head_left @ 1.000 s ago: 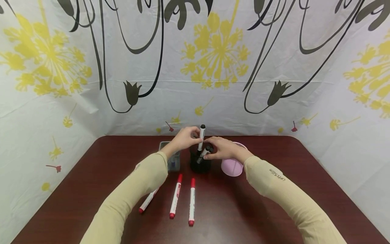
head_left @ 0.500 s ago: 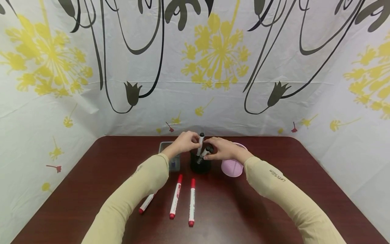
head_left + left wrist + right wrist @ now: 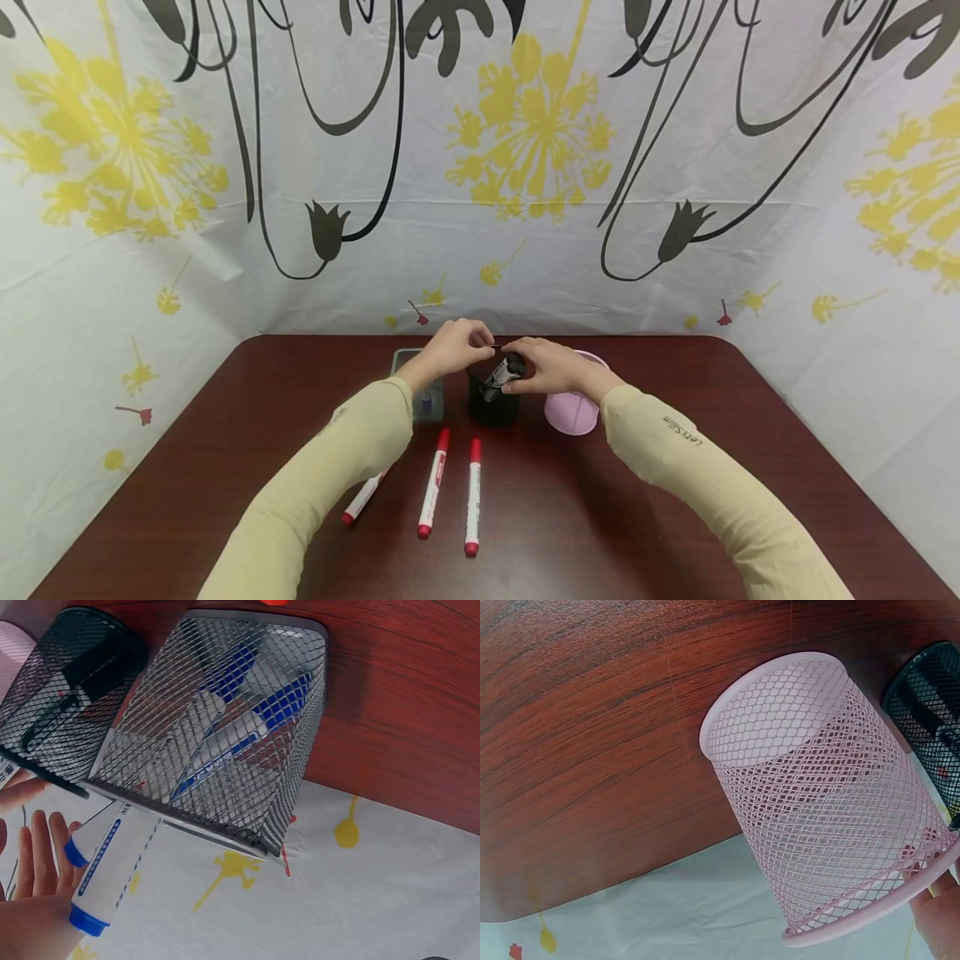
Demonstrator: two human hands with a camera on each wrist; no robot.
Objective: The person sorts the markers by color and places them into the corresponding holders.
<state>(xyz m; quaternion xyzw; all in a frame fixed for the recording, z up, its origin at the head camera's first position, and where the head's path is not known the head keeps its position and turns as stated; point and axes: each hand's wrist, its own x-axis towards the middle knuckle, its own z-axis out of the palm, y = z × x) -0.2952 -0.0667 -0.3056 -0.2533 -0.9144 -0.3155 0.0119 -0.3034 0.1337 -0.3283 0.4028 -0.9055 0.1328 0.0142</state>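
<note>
A black mesh pen holder point(image 3: 495, 408) stands at the back middle of the table, with black-capped markers point(image 3: 504, 377) leaning right inside it. My left hand point(image 3: 459, 343) is over its left side; the straight fingers show in the left wrist view with nothing held. My right hand point(image 3: 551, 364) holds the holder's rim from the right, thumb in front and fingers behind, around the marker tops. The exact contact is partly hidden. To the left is a grey mesh holder point(image 3: 315, 712) with blue markers point(image 3: 112, 862). A pink mesh holder point(image 3: 810, 802) stands to the right, beneath my right wrist.
Three red-capped markers lie on the table point(image 3: 615, 517) in front: a left one point(image 3: 367, 493) partly under my sleeve, a middle one point(image 3: 432, 487) and a right one point(image 3: 472, 500). A patterned cloth point(image 3: 540, 275) hangs behind and at both sides.
The upright black-capped marker in my left hand went down into the black holder and leaned among the others; the left fingers let it go. My right hand stayed in place.
</note>
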